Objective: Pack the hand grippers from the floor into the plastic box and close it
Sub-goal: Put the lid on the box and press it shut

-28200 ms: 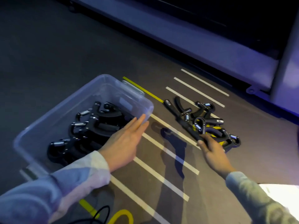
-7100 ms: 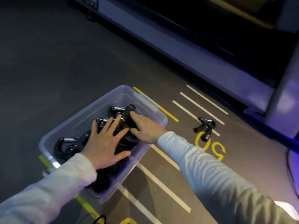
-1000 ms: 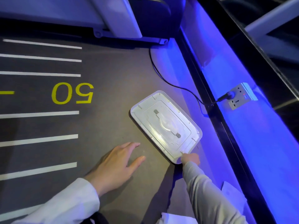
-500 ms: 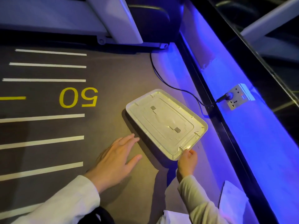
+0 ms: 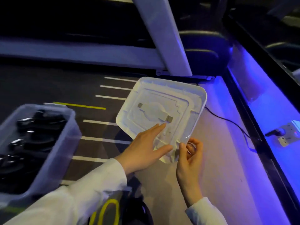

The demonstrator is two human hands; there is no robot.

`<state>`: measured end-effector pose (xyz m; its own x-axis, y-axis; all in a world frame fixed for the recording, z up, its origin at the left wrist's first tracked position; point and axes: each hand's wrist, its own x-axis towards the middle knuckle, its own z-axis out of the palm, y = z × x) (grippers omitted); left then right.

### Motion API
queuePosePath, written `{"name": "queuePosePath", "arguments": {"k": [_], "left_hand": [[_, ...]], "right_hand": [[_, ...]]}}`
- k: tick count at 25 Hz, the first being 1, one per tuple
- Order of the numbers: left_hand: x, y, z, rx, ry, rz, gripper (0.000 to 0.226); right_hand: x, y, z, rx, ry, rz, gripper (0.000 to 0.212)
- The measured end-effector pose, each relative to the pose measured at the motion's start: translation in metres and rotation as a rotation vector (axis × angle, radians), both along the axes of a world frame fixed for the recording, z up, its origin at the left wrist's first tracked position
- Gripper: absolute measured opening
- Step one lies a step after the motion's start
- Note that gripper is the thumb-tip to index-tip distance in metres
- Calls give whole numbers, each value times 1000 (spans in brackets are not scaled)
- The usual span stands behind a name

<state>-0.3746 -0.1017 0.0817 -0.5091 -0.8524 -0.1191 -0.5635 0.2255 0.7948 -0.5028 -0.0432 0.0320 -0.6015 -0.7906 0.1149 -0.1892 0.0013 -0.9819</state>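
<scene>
Lid (image 5: pixel 164 108) raised | right hand (image 5: pixel 189 153) pinches corner | left hand (image 5: pixel 146 148) flat, apparently touching

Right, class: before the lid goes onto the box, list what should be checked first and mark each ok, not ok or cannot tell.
1. Lid held off the floor: ok; right hand pinches its near corner.
2. Left hand steadying it: ok; flat fingers on the lid.
3. Box open on top: ok.
4. Hand grippers inside the box: ok.
5. Grippers below the rim: cannot tell.
6. No grippers left on the floor: cannot tell.
</scene>
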Motion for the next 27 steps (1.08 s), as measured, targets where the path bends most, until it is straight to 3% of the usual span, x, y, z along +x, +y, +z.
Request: {"name": "queuePosePath", "arguments": {"k": [10, 13, 18, 19, 23, 27], "left_hand": [[102, 30, 72, -4, 513, 411, 84], [147, 44, 84, -70, 554, 562, 45], [219, 64, 83, -74, 710, 840, 16], [231, 68, 81, -97, 728, 900, 10], [271, 80, 61, -103, 789, 1019, 23], [302, 82, 34, 10, 956, 1080, 17]], "right_hand": [[117, -8, 94, -338, 475, 460, 34], [156, -9, 107, -428, 598, 598, 23], [221, -11, 110, -632, 786, 853, 35], [233, -11, 108, -641, 810, 917, 39], [265, -17, 102, -554, 936, 1076, 41], [290, -48, 92, -464, 827, 1073, 30]]}}
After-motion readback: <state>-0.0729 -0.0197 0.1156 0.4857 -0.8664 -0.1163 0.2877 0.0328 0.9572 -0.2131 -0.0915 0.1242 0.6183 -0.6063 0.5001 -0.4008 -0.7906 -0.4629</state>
